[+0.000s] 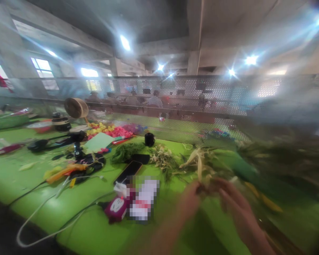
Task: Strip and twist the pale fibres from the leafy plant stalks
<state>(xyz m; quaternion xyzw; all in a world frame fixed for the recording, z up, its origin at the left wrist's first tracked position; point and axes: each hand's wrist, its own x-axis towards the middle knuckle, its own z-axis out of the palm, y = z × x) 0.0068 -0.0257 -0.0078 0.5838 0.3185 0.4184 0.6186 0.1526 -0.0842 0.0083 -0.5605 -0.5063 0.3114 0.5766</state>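
Observation:
Both my hands are low in the frame over the green table, blurred by motion. My left hand and my right hand meet at a bunch of pale dried leaves and stems, with fingers pinched on its near end. A long green stem piece lies just right of my right hand. A heap of green foliage fills the table further right.
A phone lies left of my hands, beside a pink gadget with white cables. A black cup, a small fan, coloured plastic bits and tools sit further back. A perforated metal screen walls off the far edge.

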